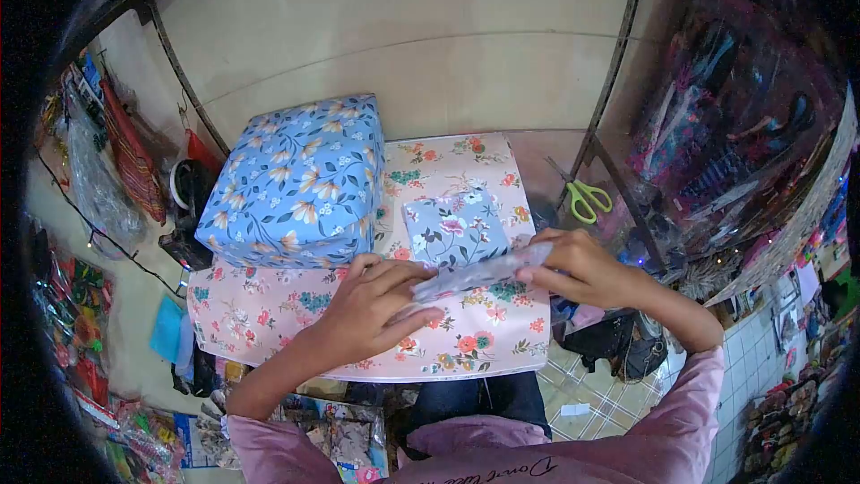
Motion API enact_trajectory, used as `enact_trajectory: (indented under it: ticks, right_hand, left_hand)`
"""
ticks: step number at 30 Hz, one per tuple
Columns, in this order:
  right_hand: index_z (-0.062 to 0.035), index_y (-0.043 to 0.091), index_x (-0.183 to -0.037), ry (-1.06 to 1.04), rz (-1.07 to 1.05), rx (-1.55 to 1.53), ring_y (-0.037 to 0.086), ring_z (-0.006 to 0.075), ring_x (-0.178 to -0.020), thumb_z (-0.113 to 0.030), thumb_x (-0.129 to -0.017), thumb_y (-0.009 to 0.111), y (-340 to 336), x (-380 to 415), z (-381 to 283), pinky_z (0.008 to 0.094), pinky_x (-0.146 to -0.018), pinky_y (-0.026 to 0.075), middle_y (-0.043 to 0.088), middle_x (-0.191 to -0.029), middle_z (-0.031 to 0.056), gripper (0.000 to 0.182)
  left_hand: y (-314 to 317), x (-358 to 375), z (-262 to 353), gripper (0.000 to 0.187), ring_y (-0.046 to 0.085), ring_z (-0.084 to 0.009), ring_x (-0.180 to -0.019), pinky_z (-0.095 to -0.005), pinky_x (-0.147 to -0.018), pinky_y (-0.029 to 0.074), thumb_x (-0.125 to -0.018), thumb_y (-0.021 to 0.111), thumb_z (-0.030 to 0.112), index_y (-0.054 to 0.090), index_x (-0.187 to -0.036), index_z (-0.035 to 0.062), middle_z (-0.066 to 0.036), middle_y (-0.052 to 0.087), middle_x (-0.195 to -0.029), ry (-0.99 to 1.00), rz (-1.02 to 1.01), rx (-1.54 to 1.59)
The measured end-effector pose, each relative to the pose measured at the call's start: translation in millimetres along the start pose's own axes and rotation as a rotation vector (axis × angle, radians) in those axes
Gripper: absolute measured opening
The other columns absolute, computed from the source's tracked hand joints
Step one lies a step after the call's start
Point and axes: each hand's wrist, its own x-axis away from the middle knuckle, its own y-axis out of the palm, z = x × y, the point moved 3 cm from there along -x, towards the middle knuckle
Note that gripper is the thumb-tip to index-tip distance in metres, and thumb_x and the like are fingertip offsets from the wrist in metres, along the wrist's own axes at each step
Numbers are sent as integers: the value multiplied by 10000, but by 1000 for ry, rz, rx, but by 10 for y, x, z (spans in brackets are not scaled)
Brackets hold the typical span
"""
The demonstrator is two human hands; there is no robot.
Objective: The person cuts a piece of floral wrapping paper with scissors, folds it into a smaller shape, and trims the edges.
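Note:
Floral grey-blue paper point(457, 226) extends over the pink flowered sheet point(475, 341), its near part raised in a narrow folded strip. My left hand point(376, 300) grips the strip's left end between thumb and fingers. At the strip's right end, my right hand point(578, 269) pinches the paper. A large box wrapped in blue floral paper point(296, 179) sits on the pink sheet, behind and to the left of my left hand. How the raised strip joins the flat part is partly hidden.
Green-handled scissors point(587, 201) lie to the right of the pink sheet. A tape dispenser point(186, 188) is left of the wrapped box. Plastic-wrapped goods point(717, 116) stand at the right, and a dark bag point(618, 341) is below them.

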Motion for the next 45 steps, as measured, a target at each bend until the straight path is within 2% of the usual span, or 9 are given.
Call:
enact_trajectory:
  ticks: [4,8,13,16,20,23,32,41,45]
  right_hand:
    - [38,619,-855,255,31,-153,514,119,-568,-210,-916,565,0,7,96,293,-522,390,533,-607,115,261]
    - [58,586,-828,280,169,-382,418,25,-606,-203,-918,575,62,-27,50,267,-490,362,459,-584,22,275]
    - [39,584,-838,394,259,-407,461,61,-579,-208,-886,622,113,-114,119,279,-502,381,518,-631,29,254]
    - [28,586,-833,408,206,-171,500,139,-556,-210,-855,652,45,-174,80,302,-530,410,537,-647,72,248]
    - [25,583,-861,242,102,90,540,277,-611,-211,-818,677,26,-248,188,358,-599,443,554,-714,137,258]
    - [33,574,-921,-25,274,33,552,323,-749,-228,-804,687,80,-294,304,384,-699,447,559,-787,156,307]
    - [-40,533,-1211,175,269,1,539,222,-911,-194,-798,705,87,-358,318,316,-778,439,545,-1058,120,473]
    - [-47,563,-1200,194,38,-71,510,163,-918,-184,-744,762,13,-438,557,281,-783,417,559,-1057,75,515]
    - [-18,621,-1057,295,-190,-247,509,117,-938,-162,-726,778,-137,-489,516,262,-800,414,583,-1011,49,393]
  left_hand:
    - [4,-21,15,180,572,-289,-786,-379,-784,384,-826,644,163,612,-920,13,-112,610,-823,-82,43,103]
    - [-2,-21,24,201,604,-241,-728,-349,-699,412,-834,639,127,597,-972,-13,-117,647,-838,-165,132,195]
    - [54,-60,74,430,598,-200,-617,-316,-630,419,-825,651,138,528,-1217,11,-78,644,-703,-315,475,461]
    - [-18,-94,146,595,573,-203,-683,-320,-686,407,-783,687,104,442,-1313,-4,-76,629,-749,-162,124,49]
    - [12,-96,138,569,555,-177,-644,-324,-676,371,-791,675,122,463,-1308,17,-42,605,-712,-102,122,-28]
    - [6,-104,121,492,531,-144,-639,-312,-680,341,-803,662,144,524,-1266,44,-5,562,-654,-71,194,-81]
    - [108,-85,62,270,456,-169,-716,-327,-652,307,-791,659,169,654,-1037,57,-16,484,-741,-58,168,-230]
    - [111,-106,47,277,438,-174,-693,-328,-641,303,-779,662,123,660,-1054,90,-13,459,-715,-78,133,-190]
    - [84,-105,42,308,463,-194,-765,-330,-666,328,-800,656,175,630,-1091,77,-50,490,-818,-72,73,-174]
